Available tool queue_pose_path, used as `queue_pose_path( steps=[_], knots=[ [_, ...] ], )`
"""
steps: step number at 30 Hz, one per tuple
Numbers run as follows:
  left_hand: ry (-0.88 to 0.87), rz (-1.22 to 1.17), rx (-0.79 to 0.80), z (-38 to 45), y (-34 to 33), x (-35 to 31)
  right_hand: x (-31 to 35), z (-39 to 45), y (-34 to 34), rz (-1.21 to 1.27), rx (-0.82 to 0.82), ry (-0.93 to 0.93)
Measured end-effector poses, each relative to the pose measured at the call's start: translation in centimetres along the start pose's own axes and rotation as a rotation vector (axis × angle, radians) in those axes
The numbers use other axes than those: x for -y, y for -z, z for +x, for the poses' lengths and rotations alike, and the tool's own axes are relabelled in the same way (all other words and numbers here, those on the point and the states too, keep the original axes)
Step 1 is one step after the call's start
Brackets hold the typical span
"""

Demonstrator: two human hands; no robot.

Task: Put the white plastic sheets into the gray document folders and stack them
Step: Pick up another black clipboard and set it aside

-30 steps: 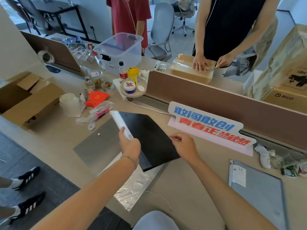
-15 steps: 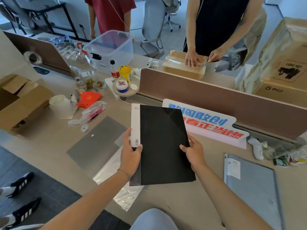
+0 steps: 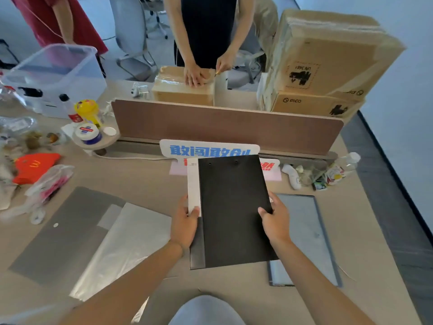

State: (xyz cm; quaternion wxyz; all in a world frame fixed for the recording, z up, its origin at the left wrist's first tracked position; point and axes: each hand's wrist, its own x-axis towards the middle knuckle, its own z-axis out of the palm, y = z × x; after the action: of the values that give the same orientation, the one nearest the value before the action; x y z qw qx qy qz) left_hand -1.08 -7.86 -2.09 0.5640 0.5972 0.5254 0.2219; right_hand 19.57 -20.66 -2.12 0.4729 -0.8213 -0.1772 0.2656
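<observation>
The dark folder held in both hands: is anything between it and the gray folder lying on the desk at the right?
Nothing visible. The dark folder, held by the left hand and right hand, already overlaps the left edge of the gray folder, whose visible top surface is bare.

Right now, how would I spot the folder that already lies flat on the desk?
Start at the brown divider panel across the desk, then come toward the person's right hand. Just right of it lies the gray document folder, flat and pale blue-gray, unlike the black folder held in both hands.
</observation>
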Motion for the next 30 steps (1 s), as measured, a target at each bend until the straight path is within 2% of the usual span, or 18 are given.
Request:
queue_pose_path(
  steps=[7, 11, 20, 30],
  knots=[
    [0.043, 0.02, 0.116, -0.6, -8.6, -1.2, -4.7, 1.0, 7.2, -0.045, -0.149, -0.105],
    [0.075, 0.082, 0.186, -0.9, -13.2, -0.5, -7.6, 2.3, 10.8, -0.172, -0.179, -0.164],
    [0.151, 0.275, 0.142, -0.6, -21.3, 0.9, -13.3, 5.2, 15.5, -0.209, -0.161, -0.32],
    [0.15, 0.424, 0.154, -0.6, -24.9, 2.5, -15.6, 6.6, 16.1, -0.203, -0.101, -0.387]
  ],
)
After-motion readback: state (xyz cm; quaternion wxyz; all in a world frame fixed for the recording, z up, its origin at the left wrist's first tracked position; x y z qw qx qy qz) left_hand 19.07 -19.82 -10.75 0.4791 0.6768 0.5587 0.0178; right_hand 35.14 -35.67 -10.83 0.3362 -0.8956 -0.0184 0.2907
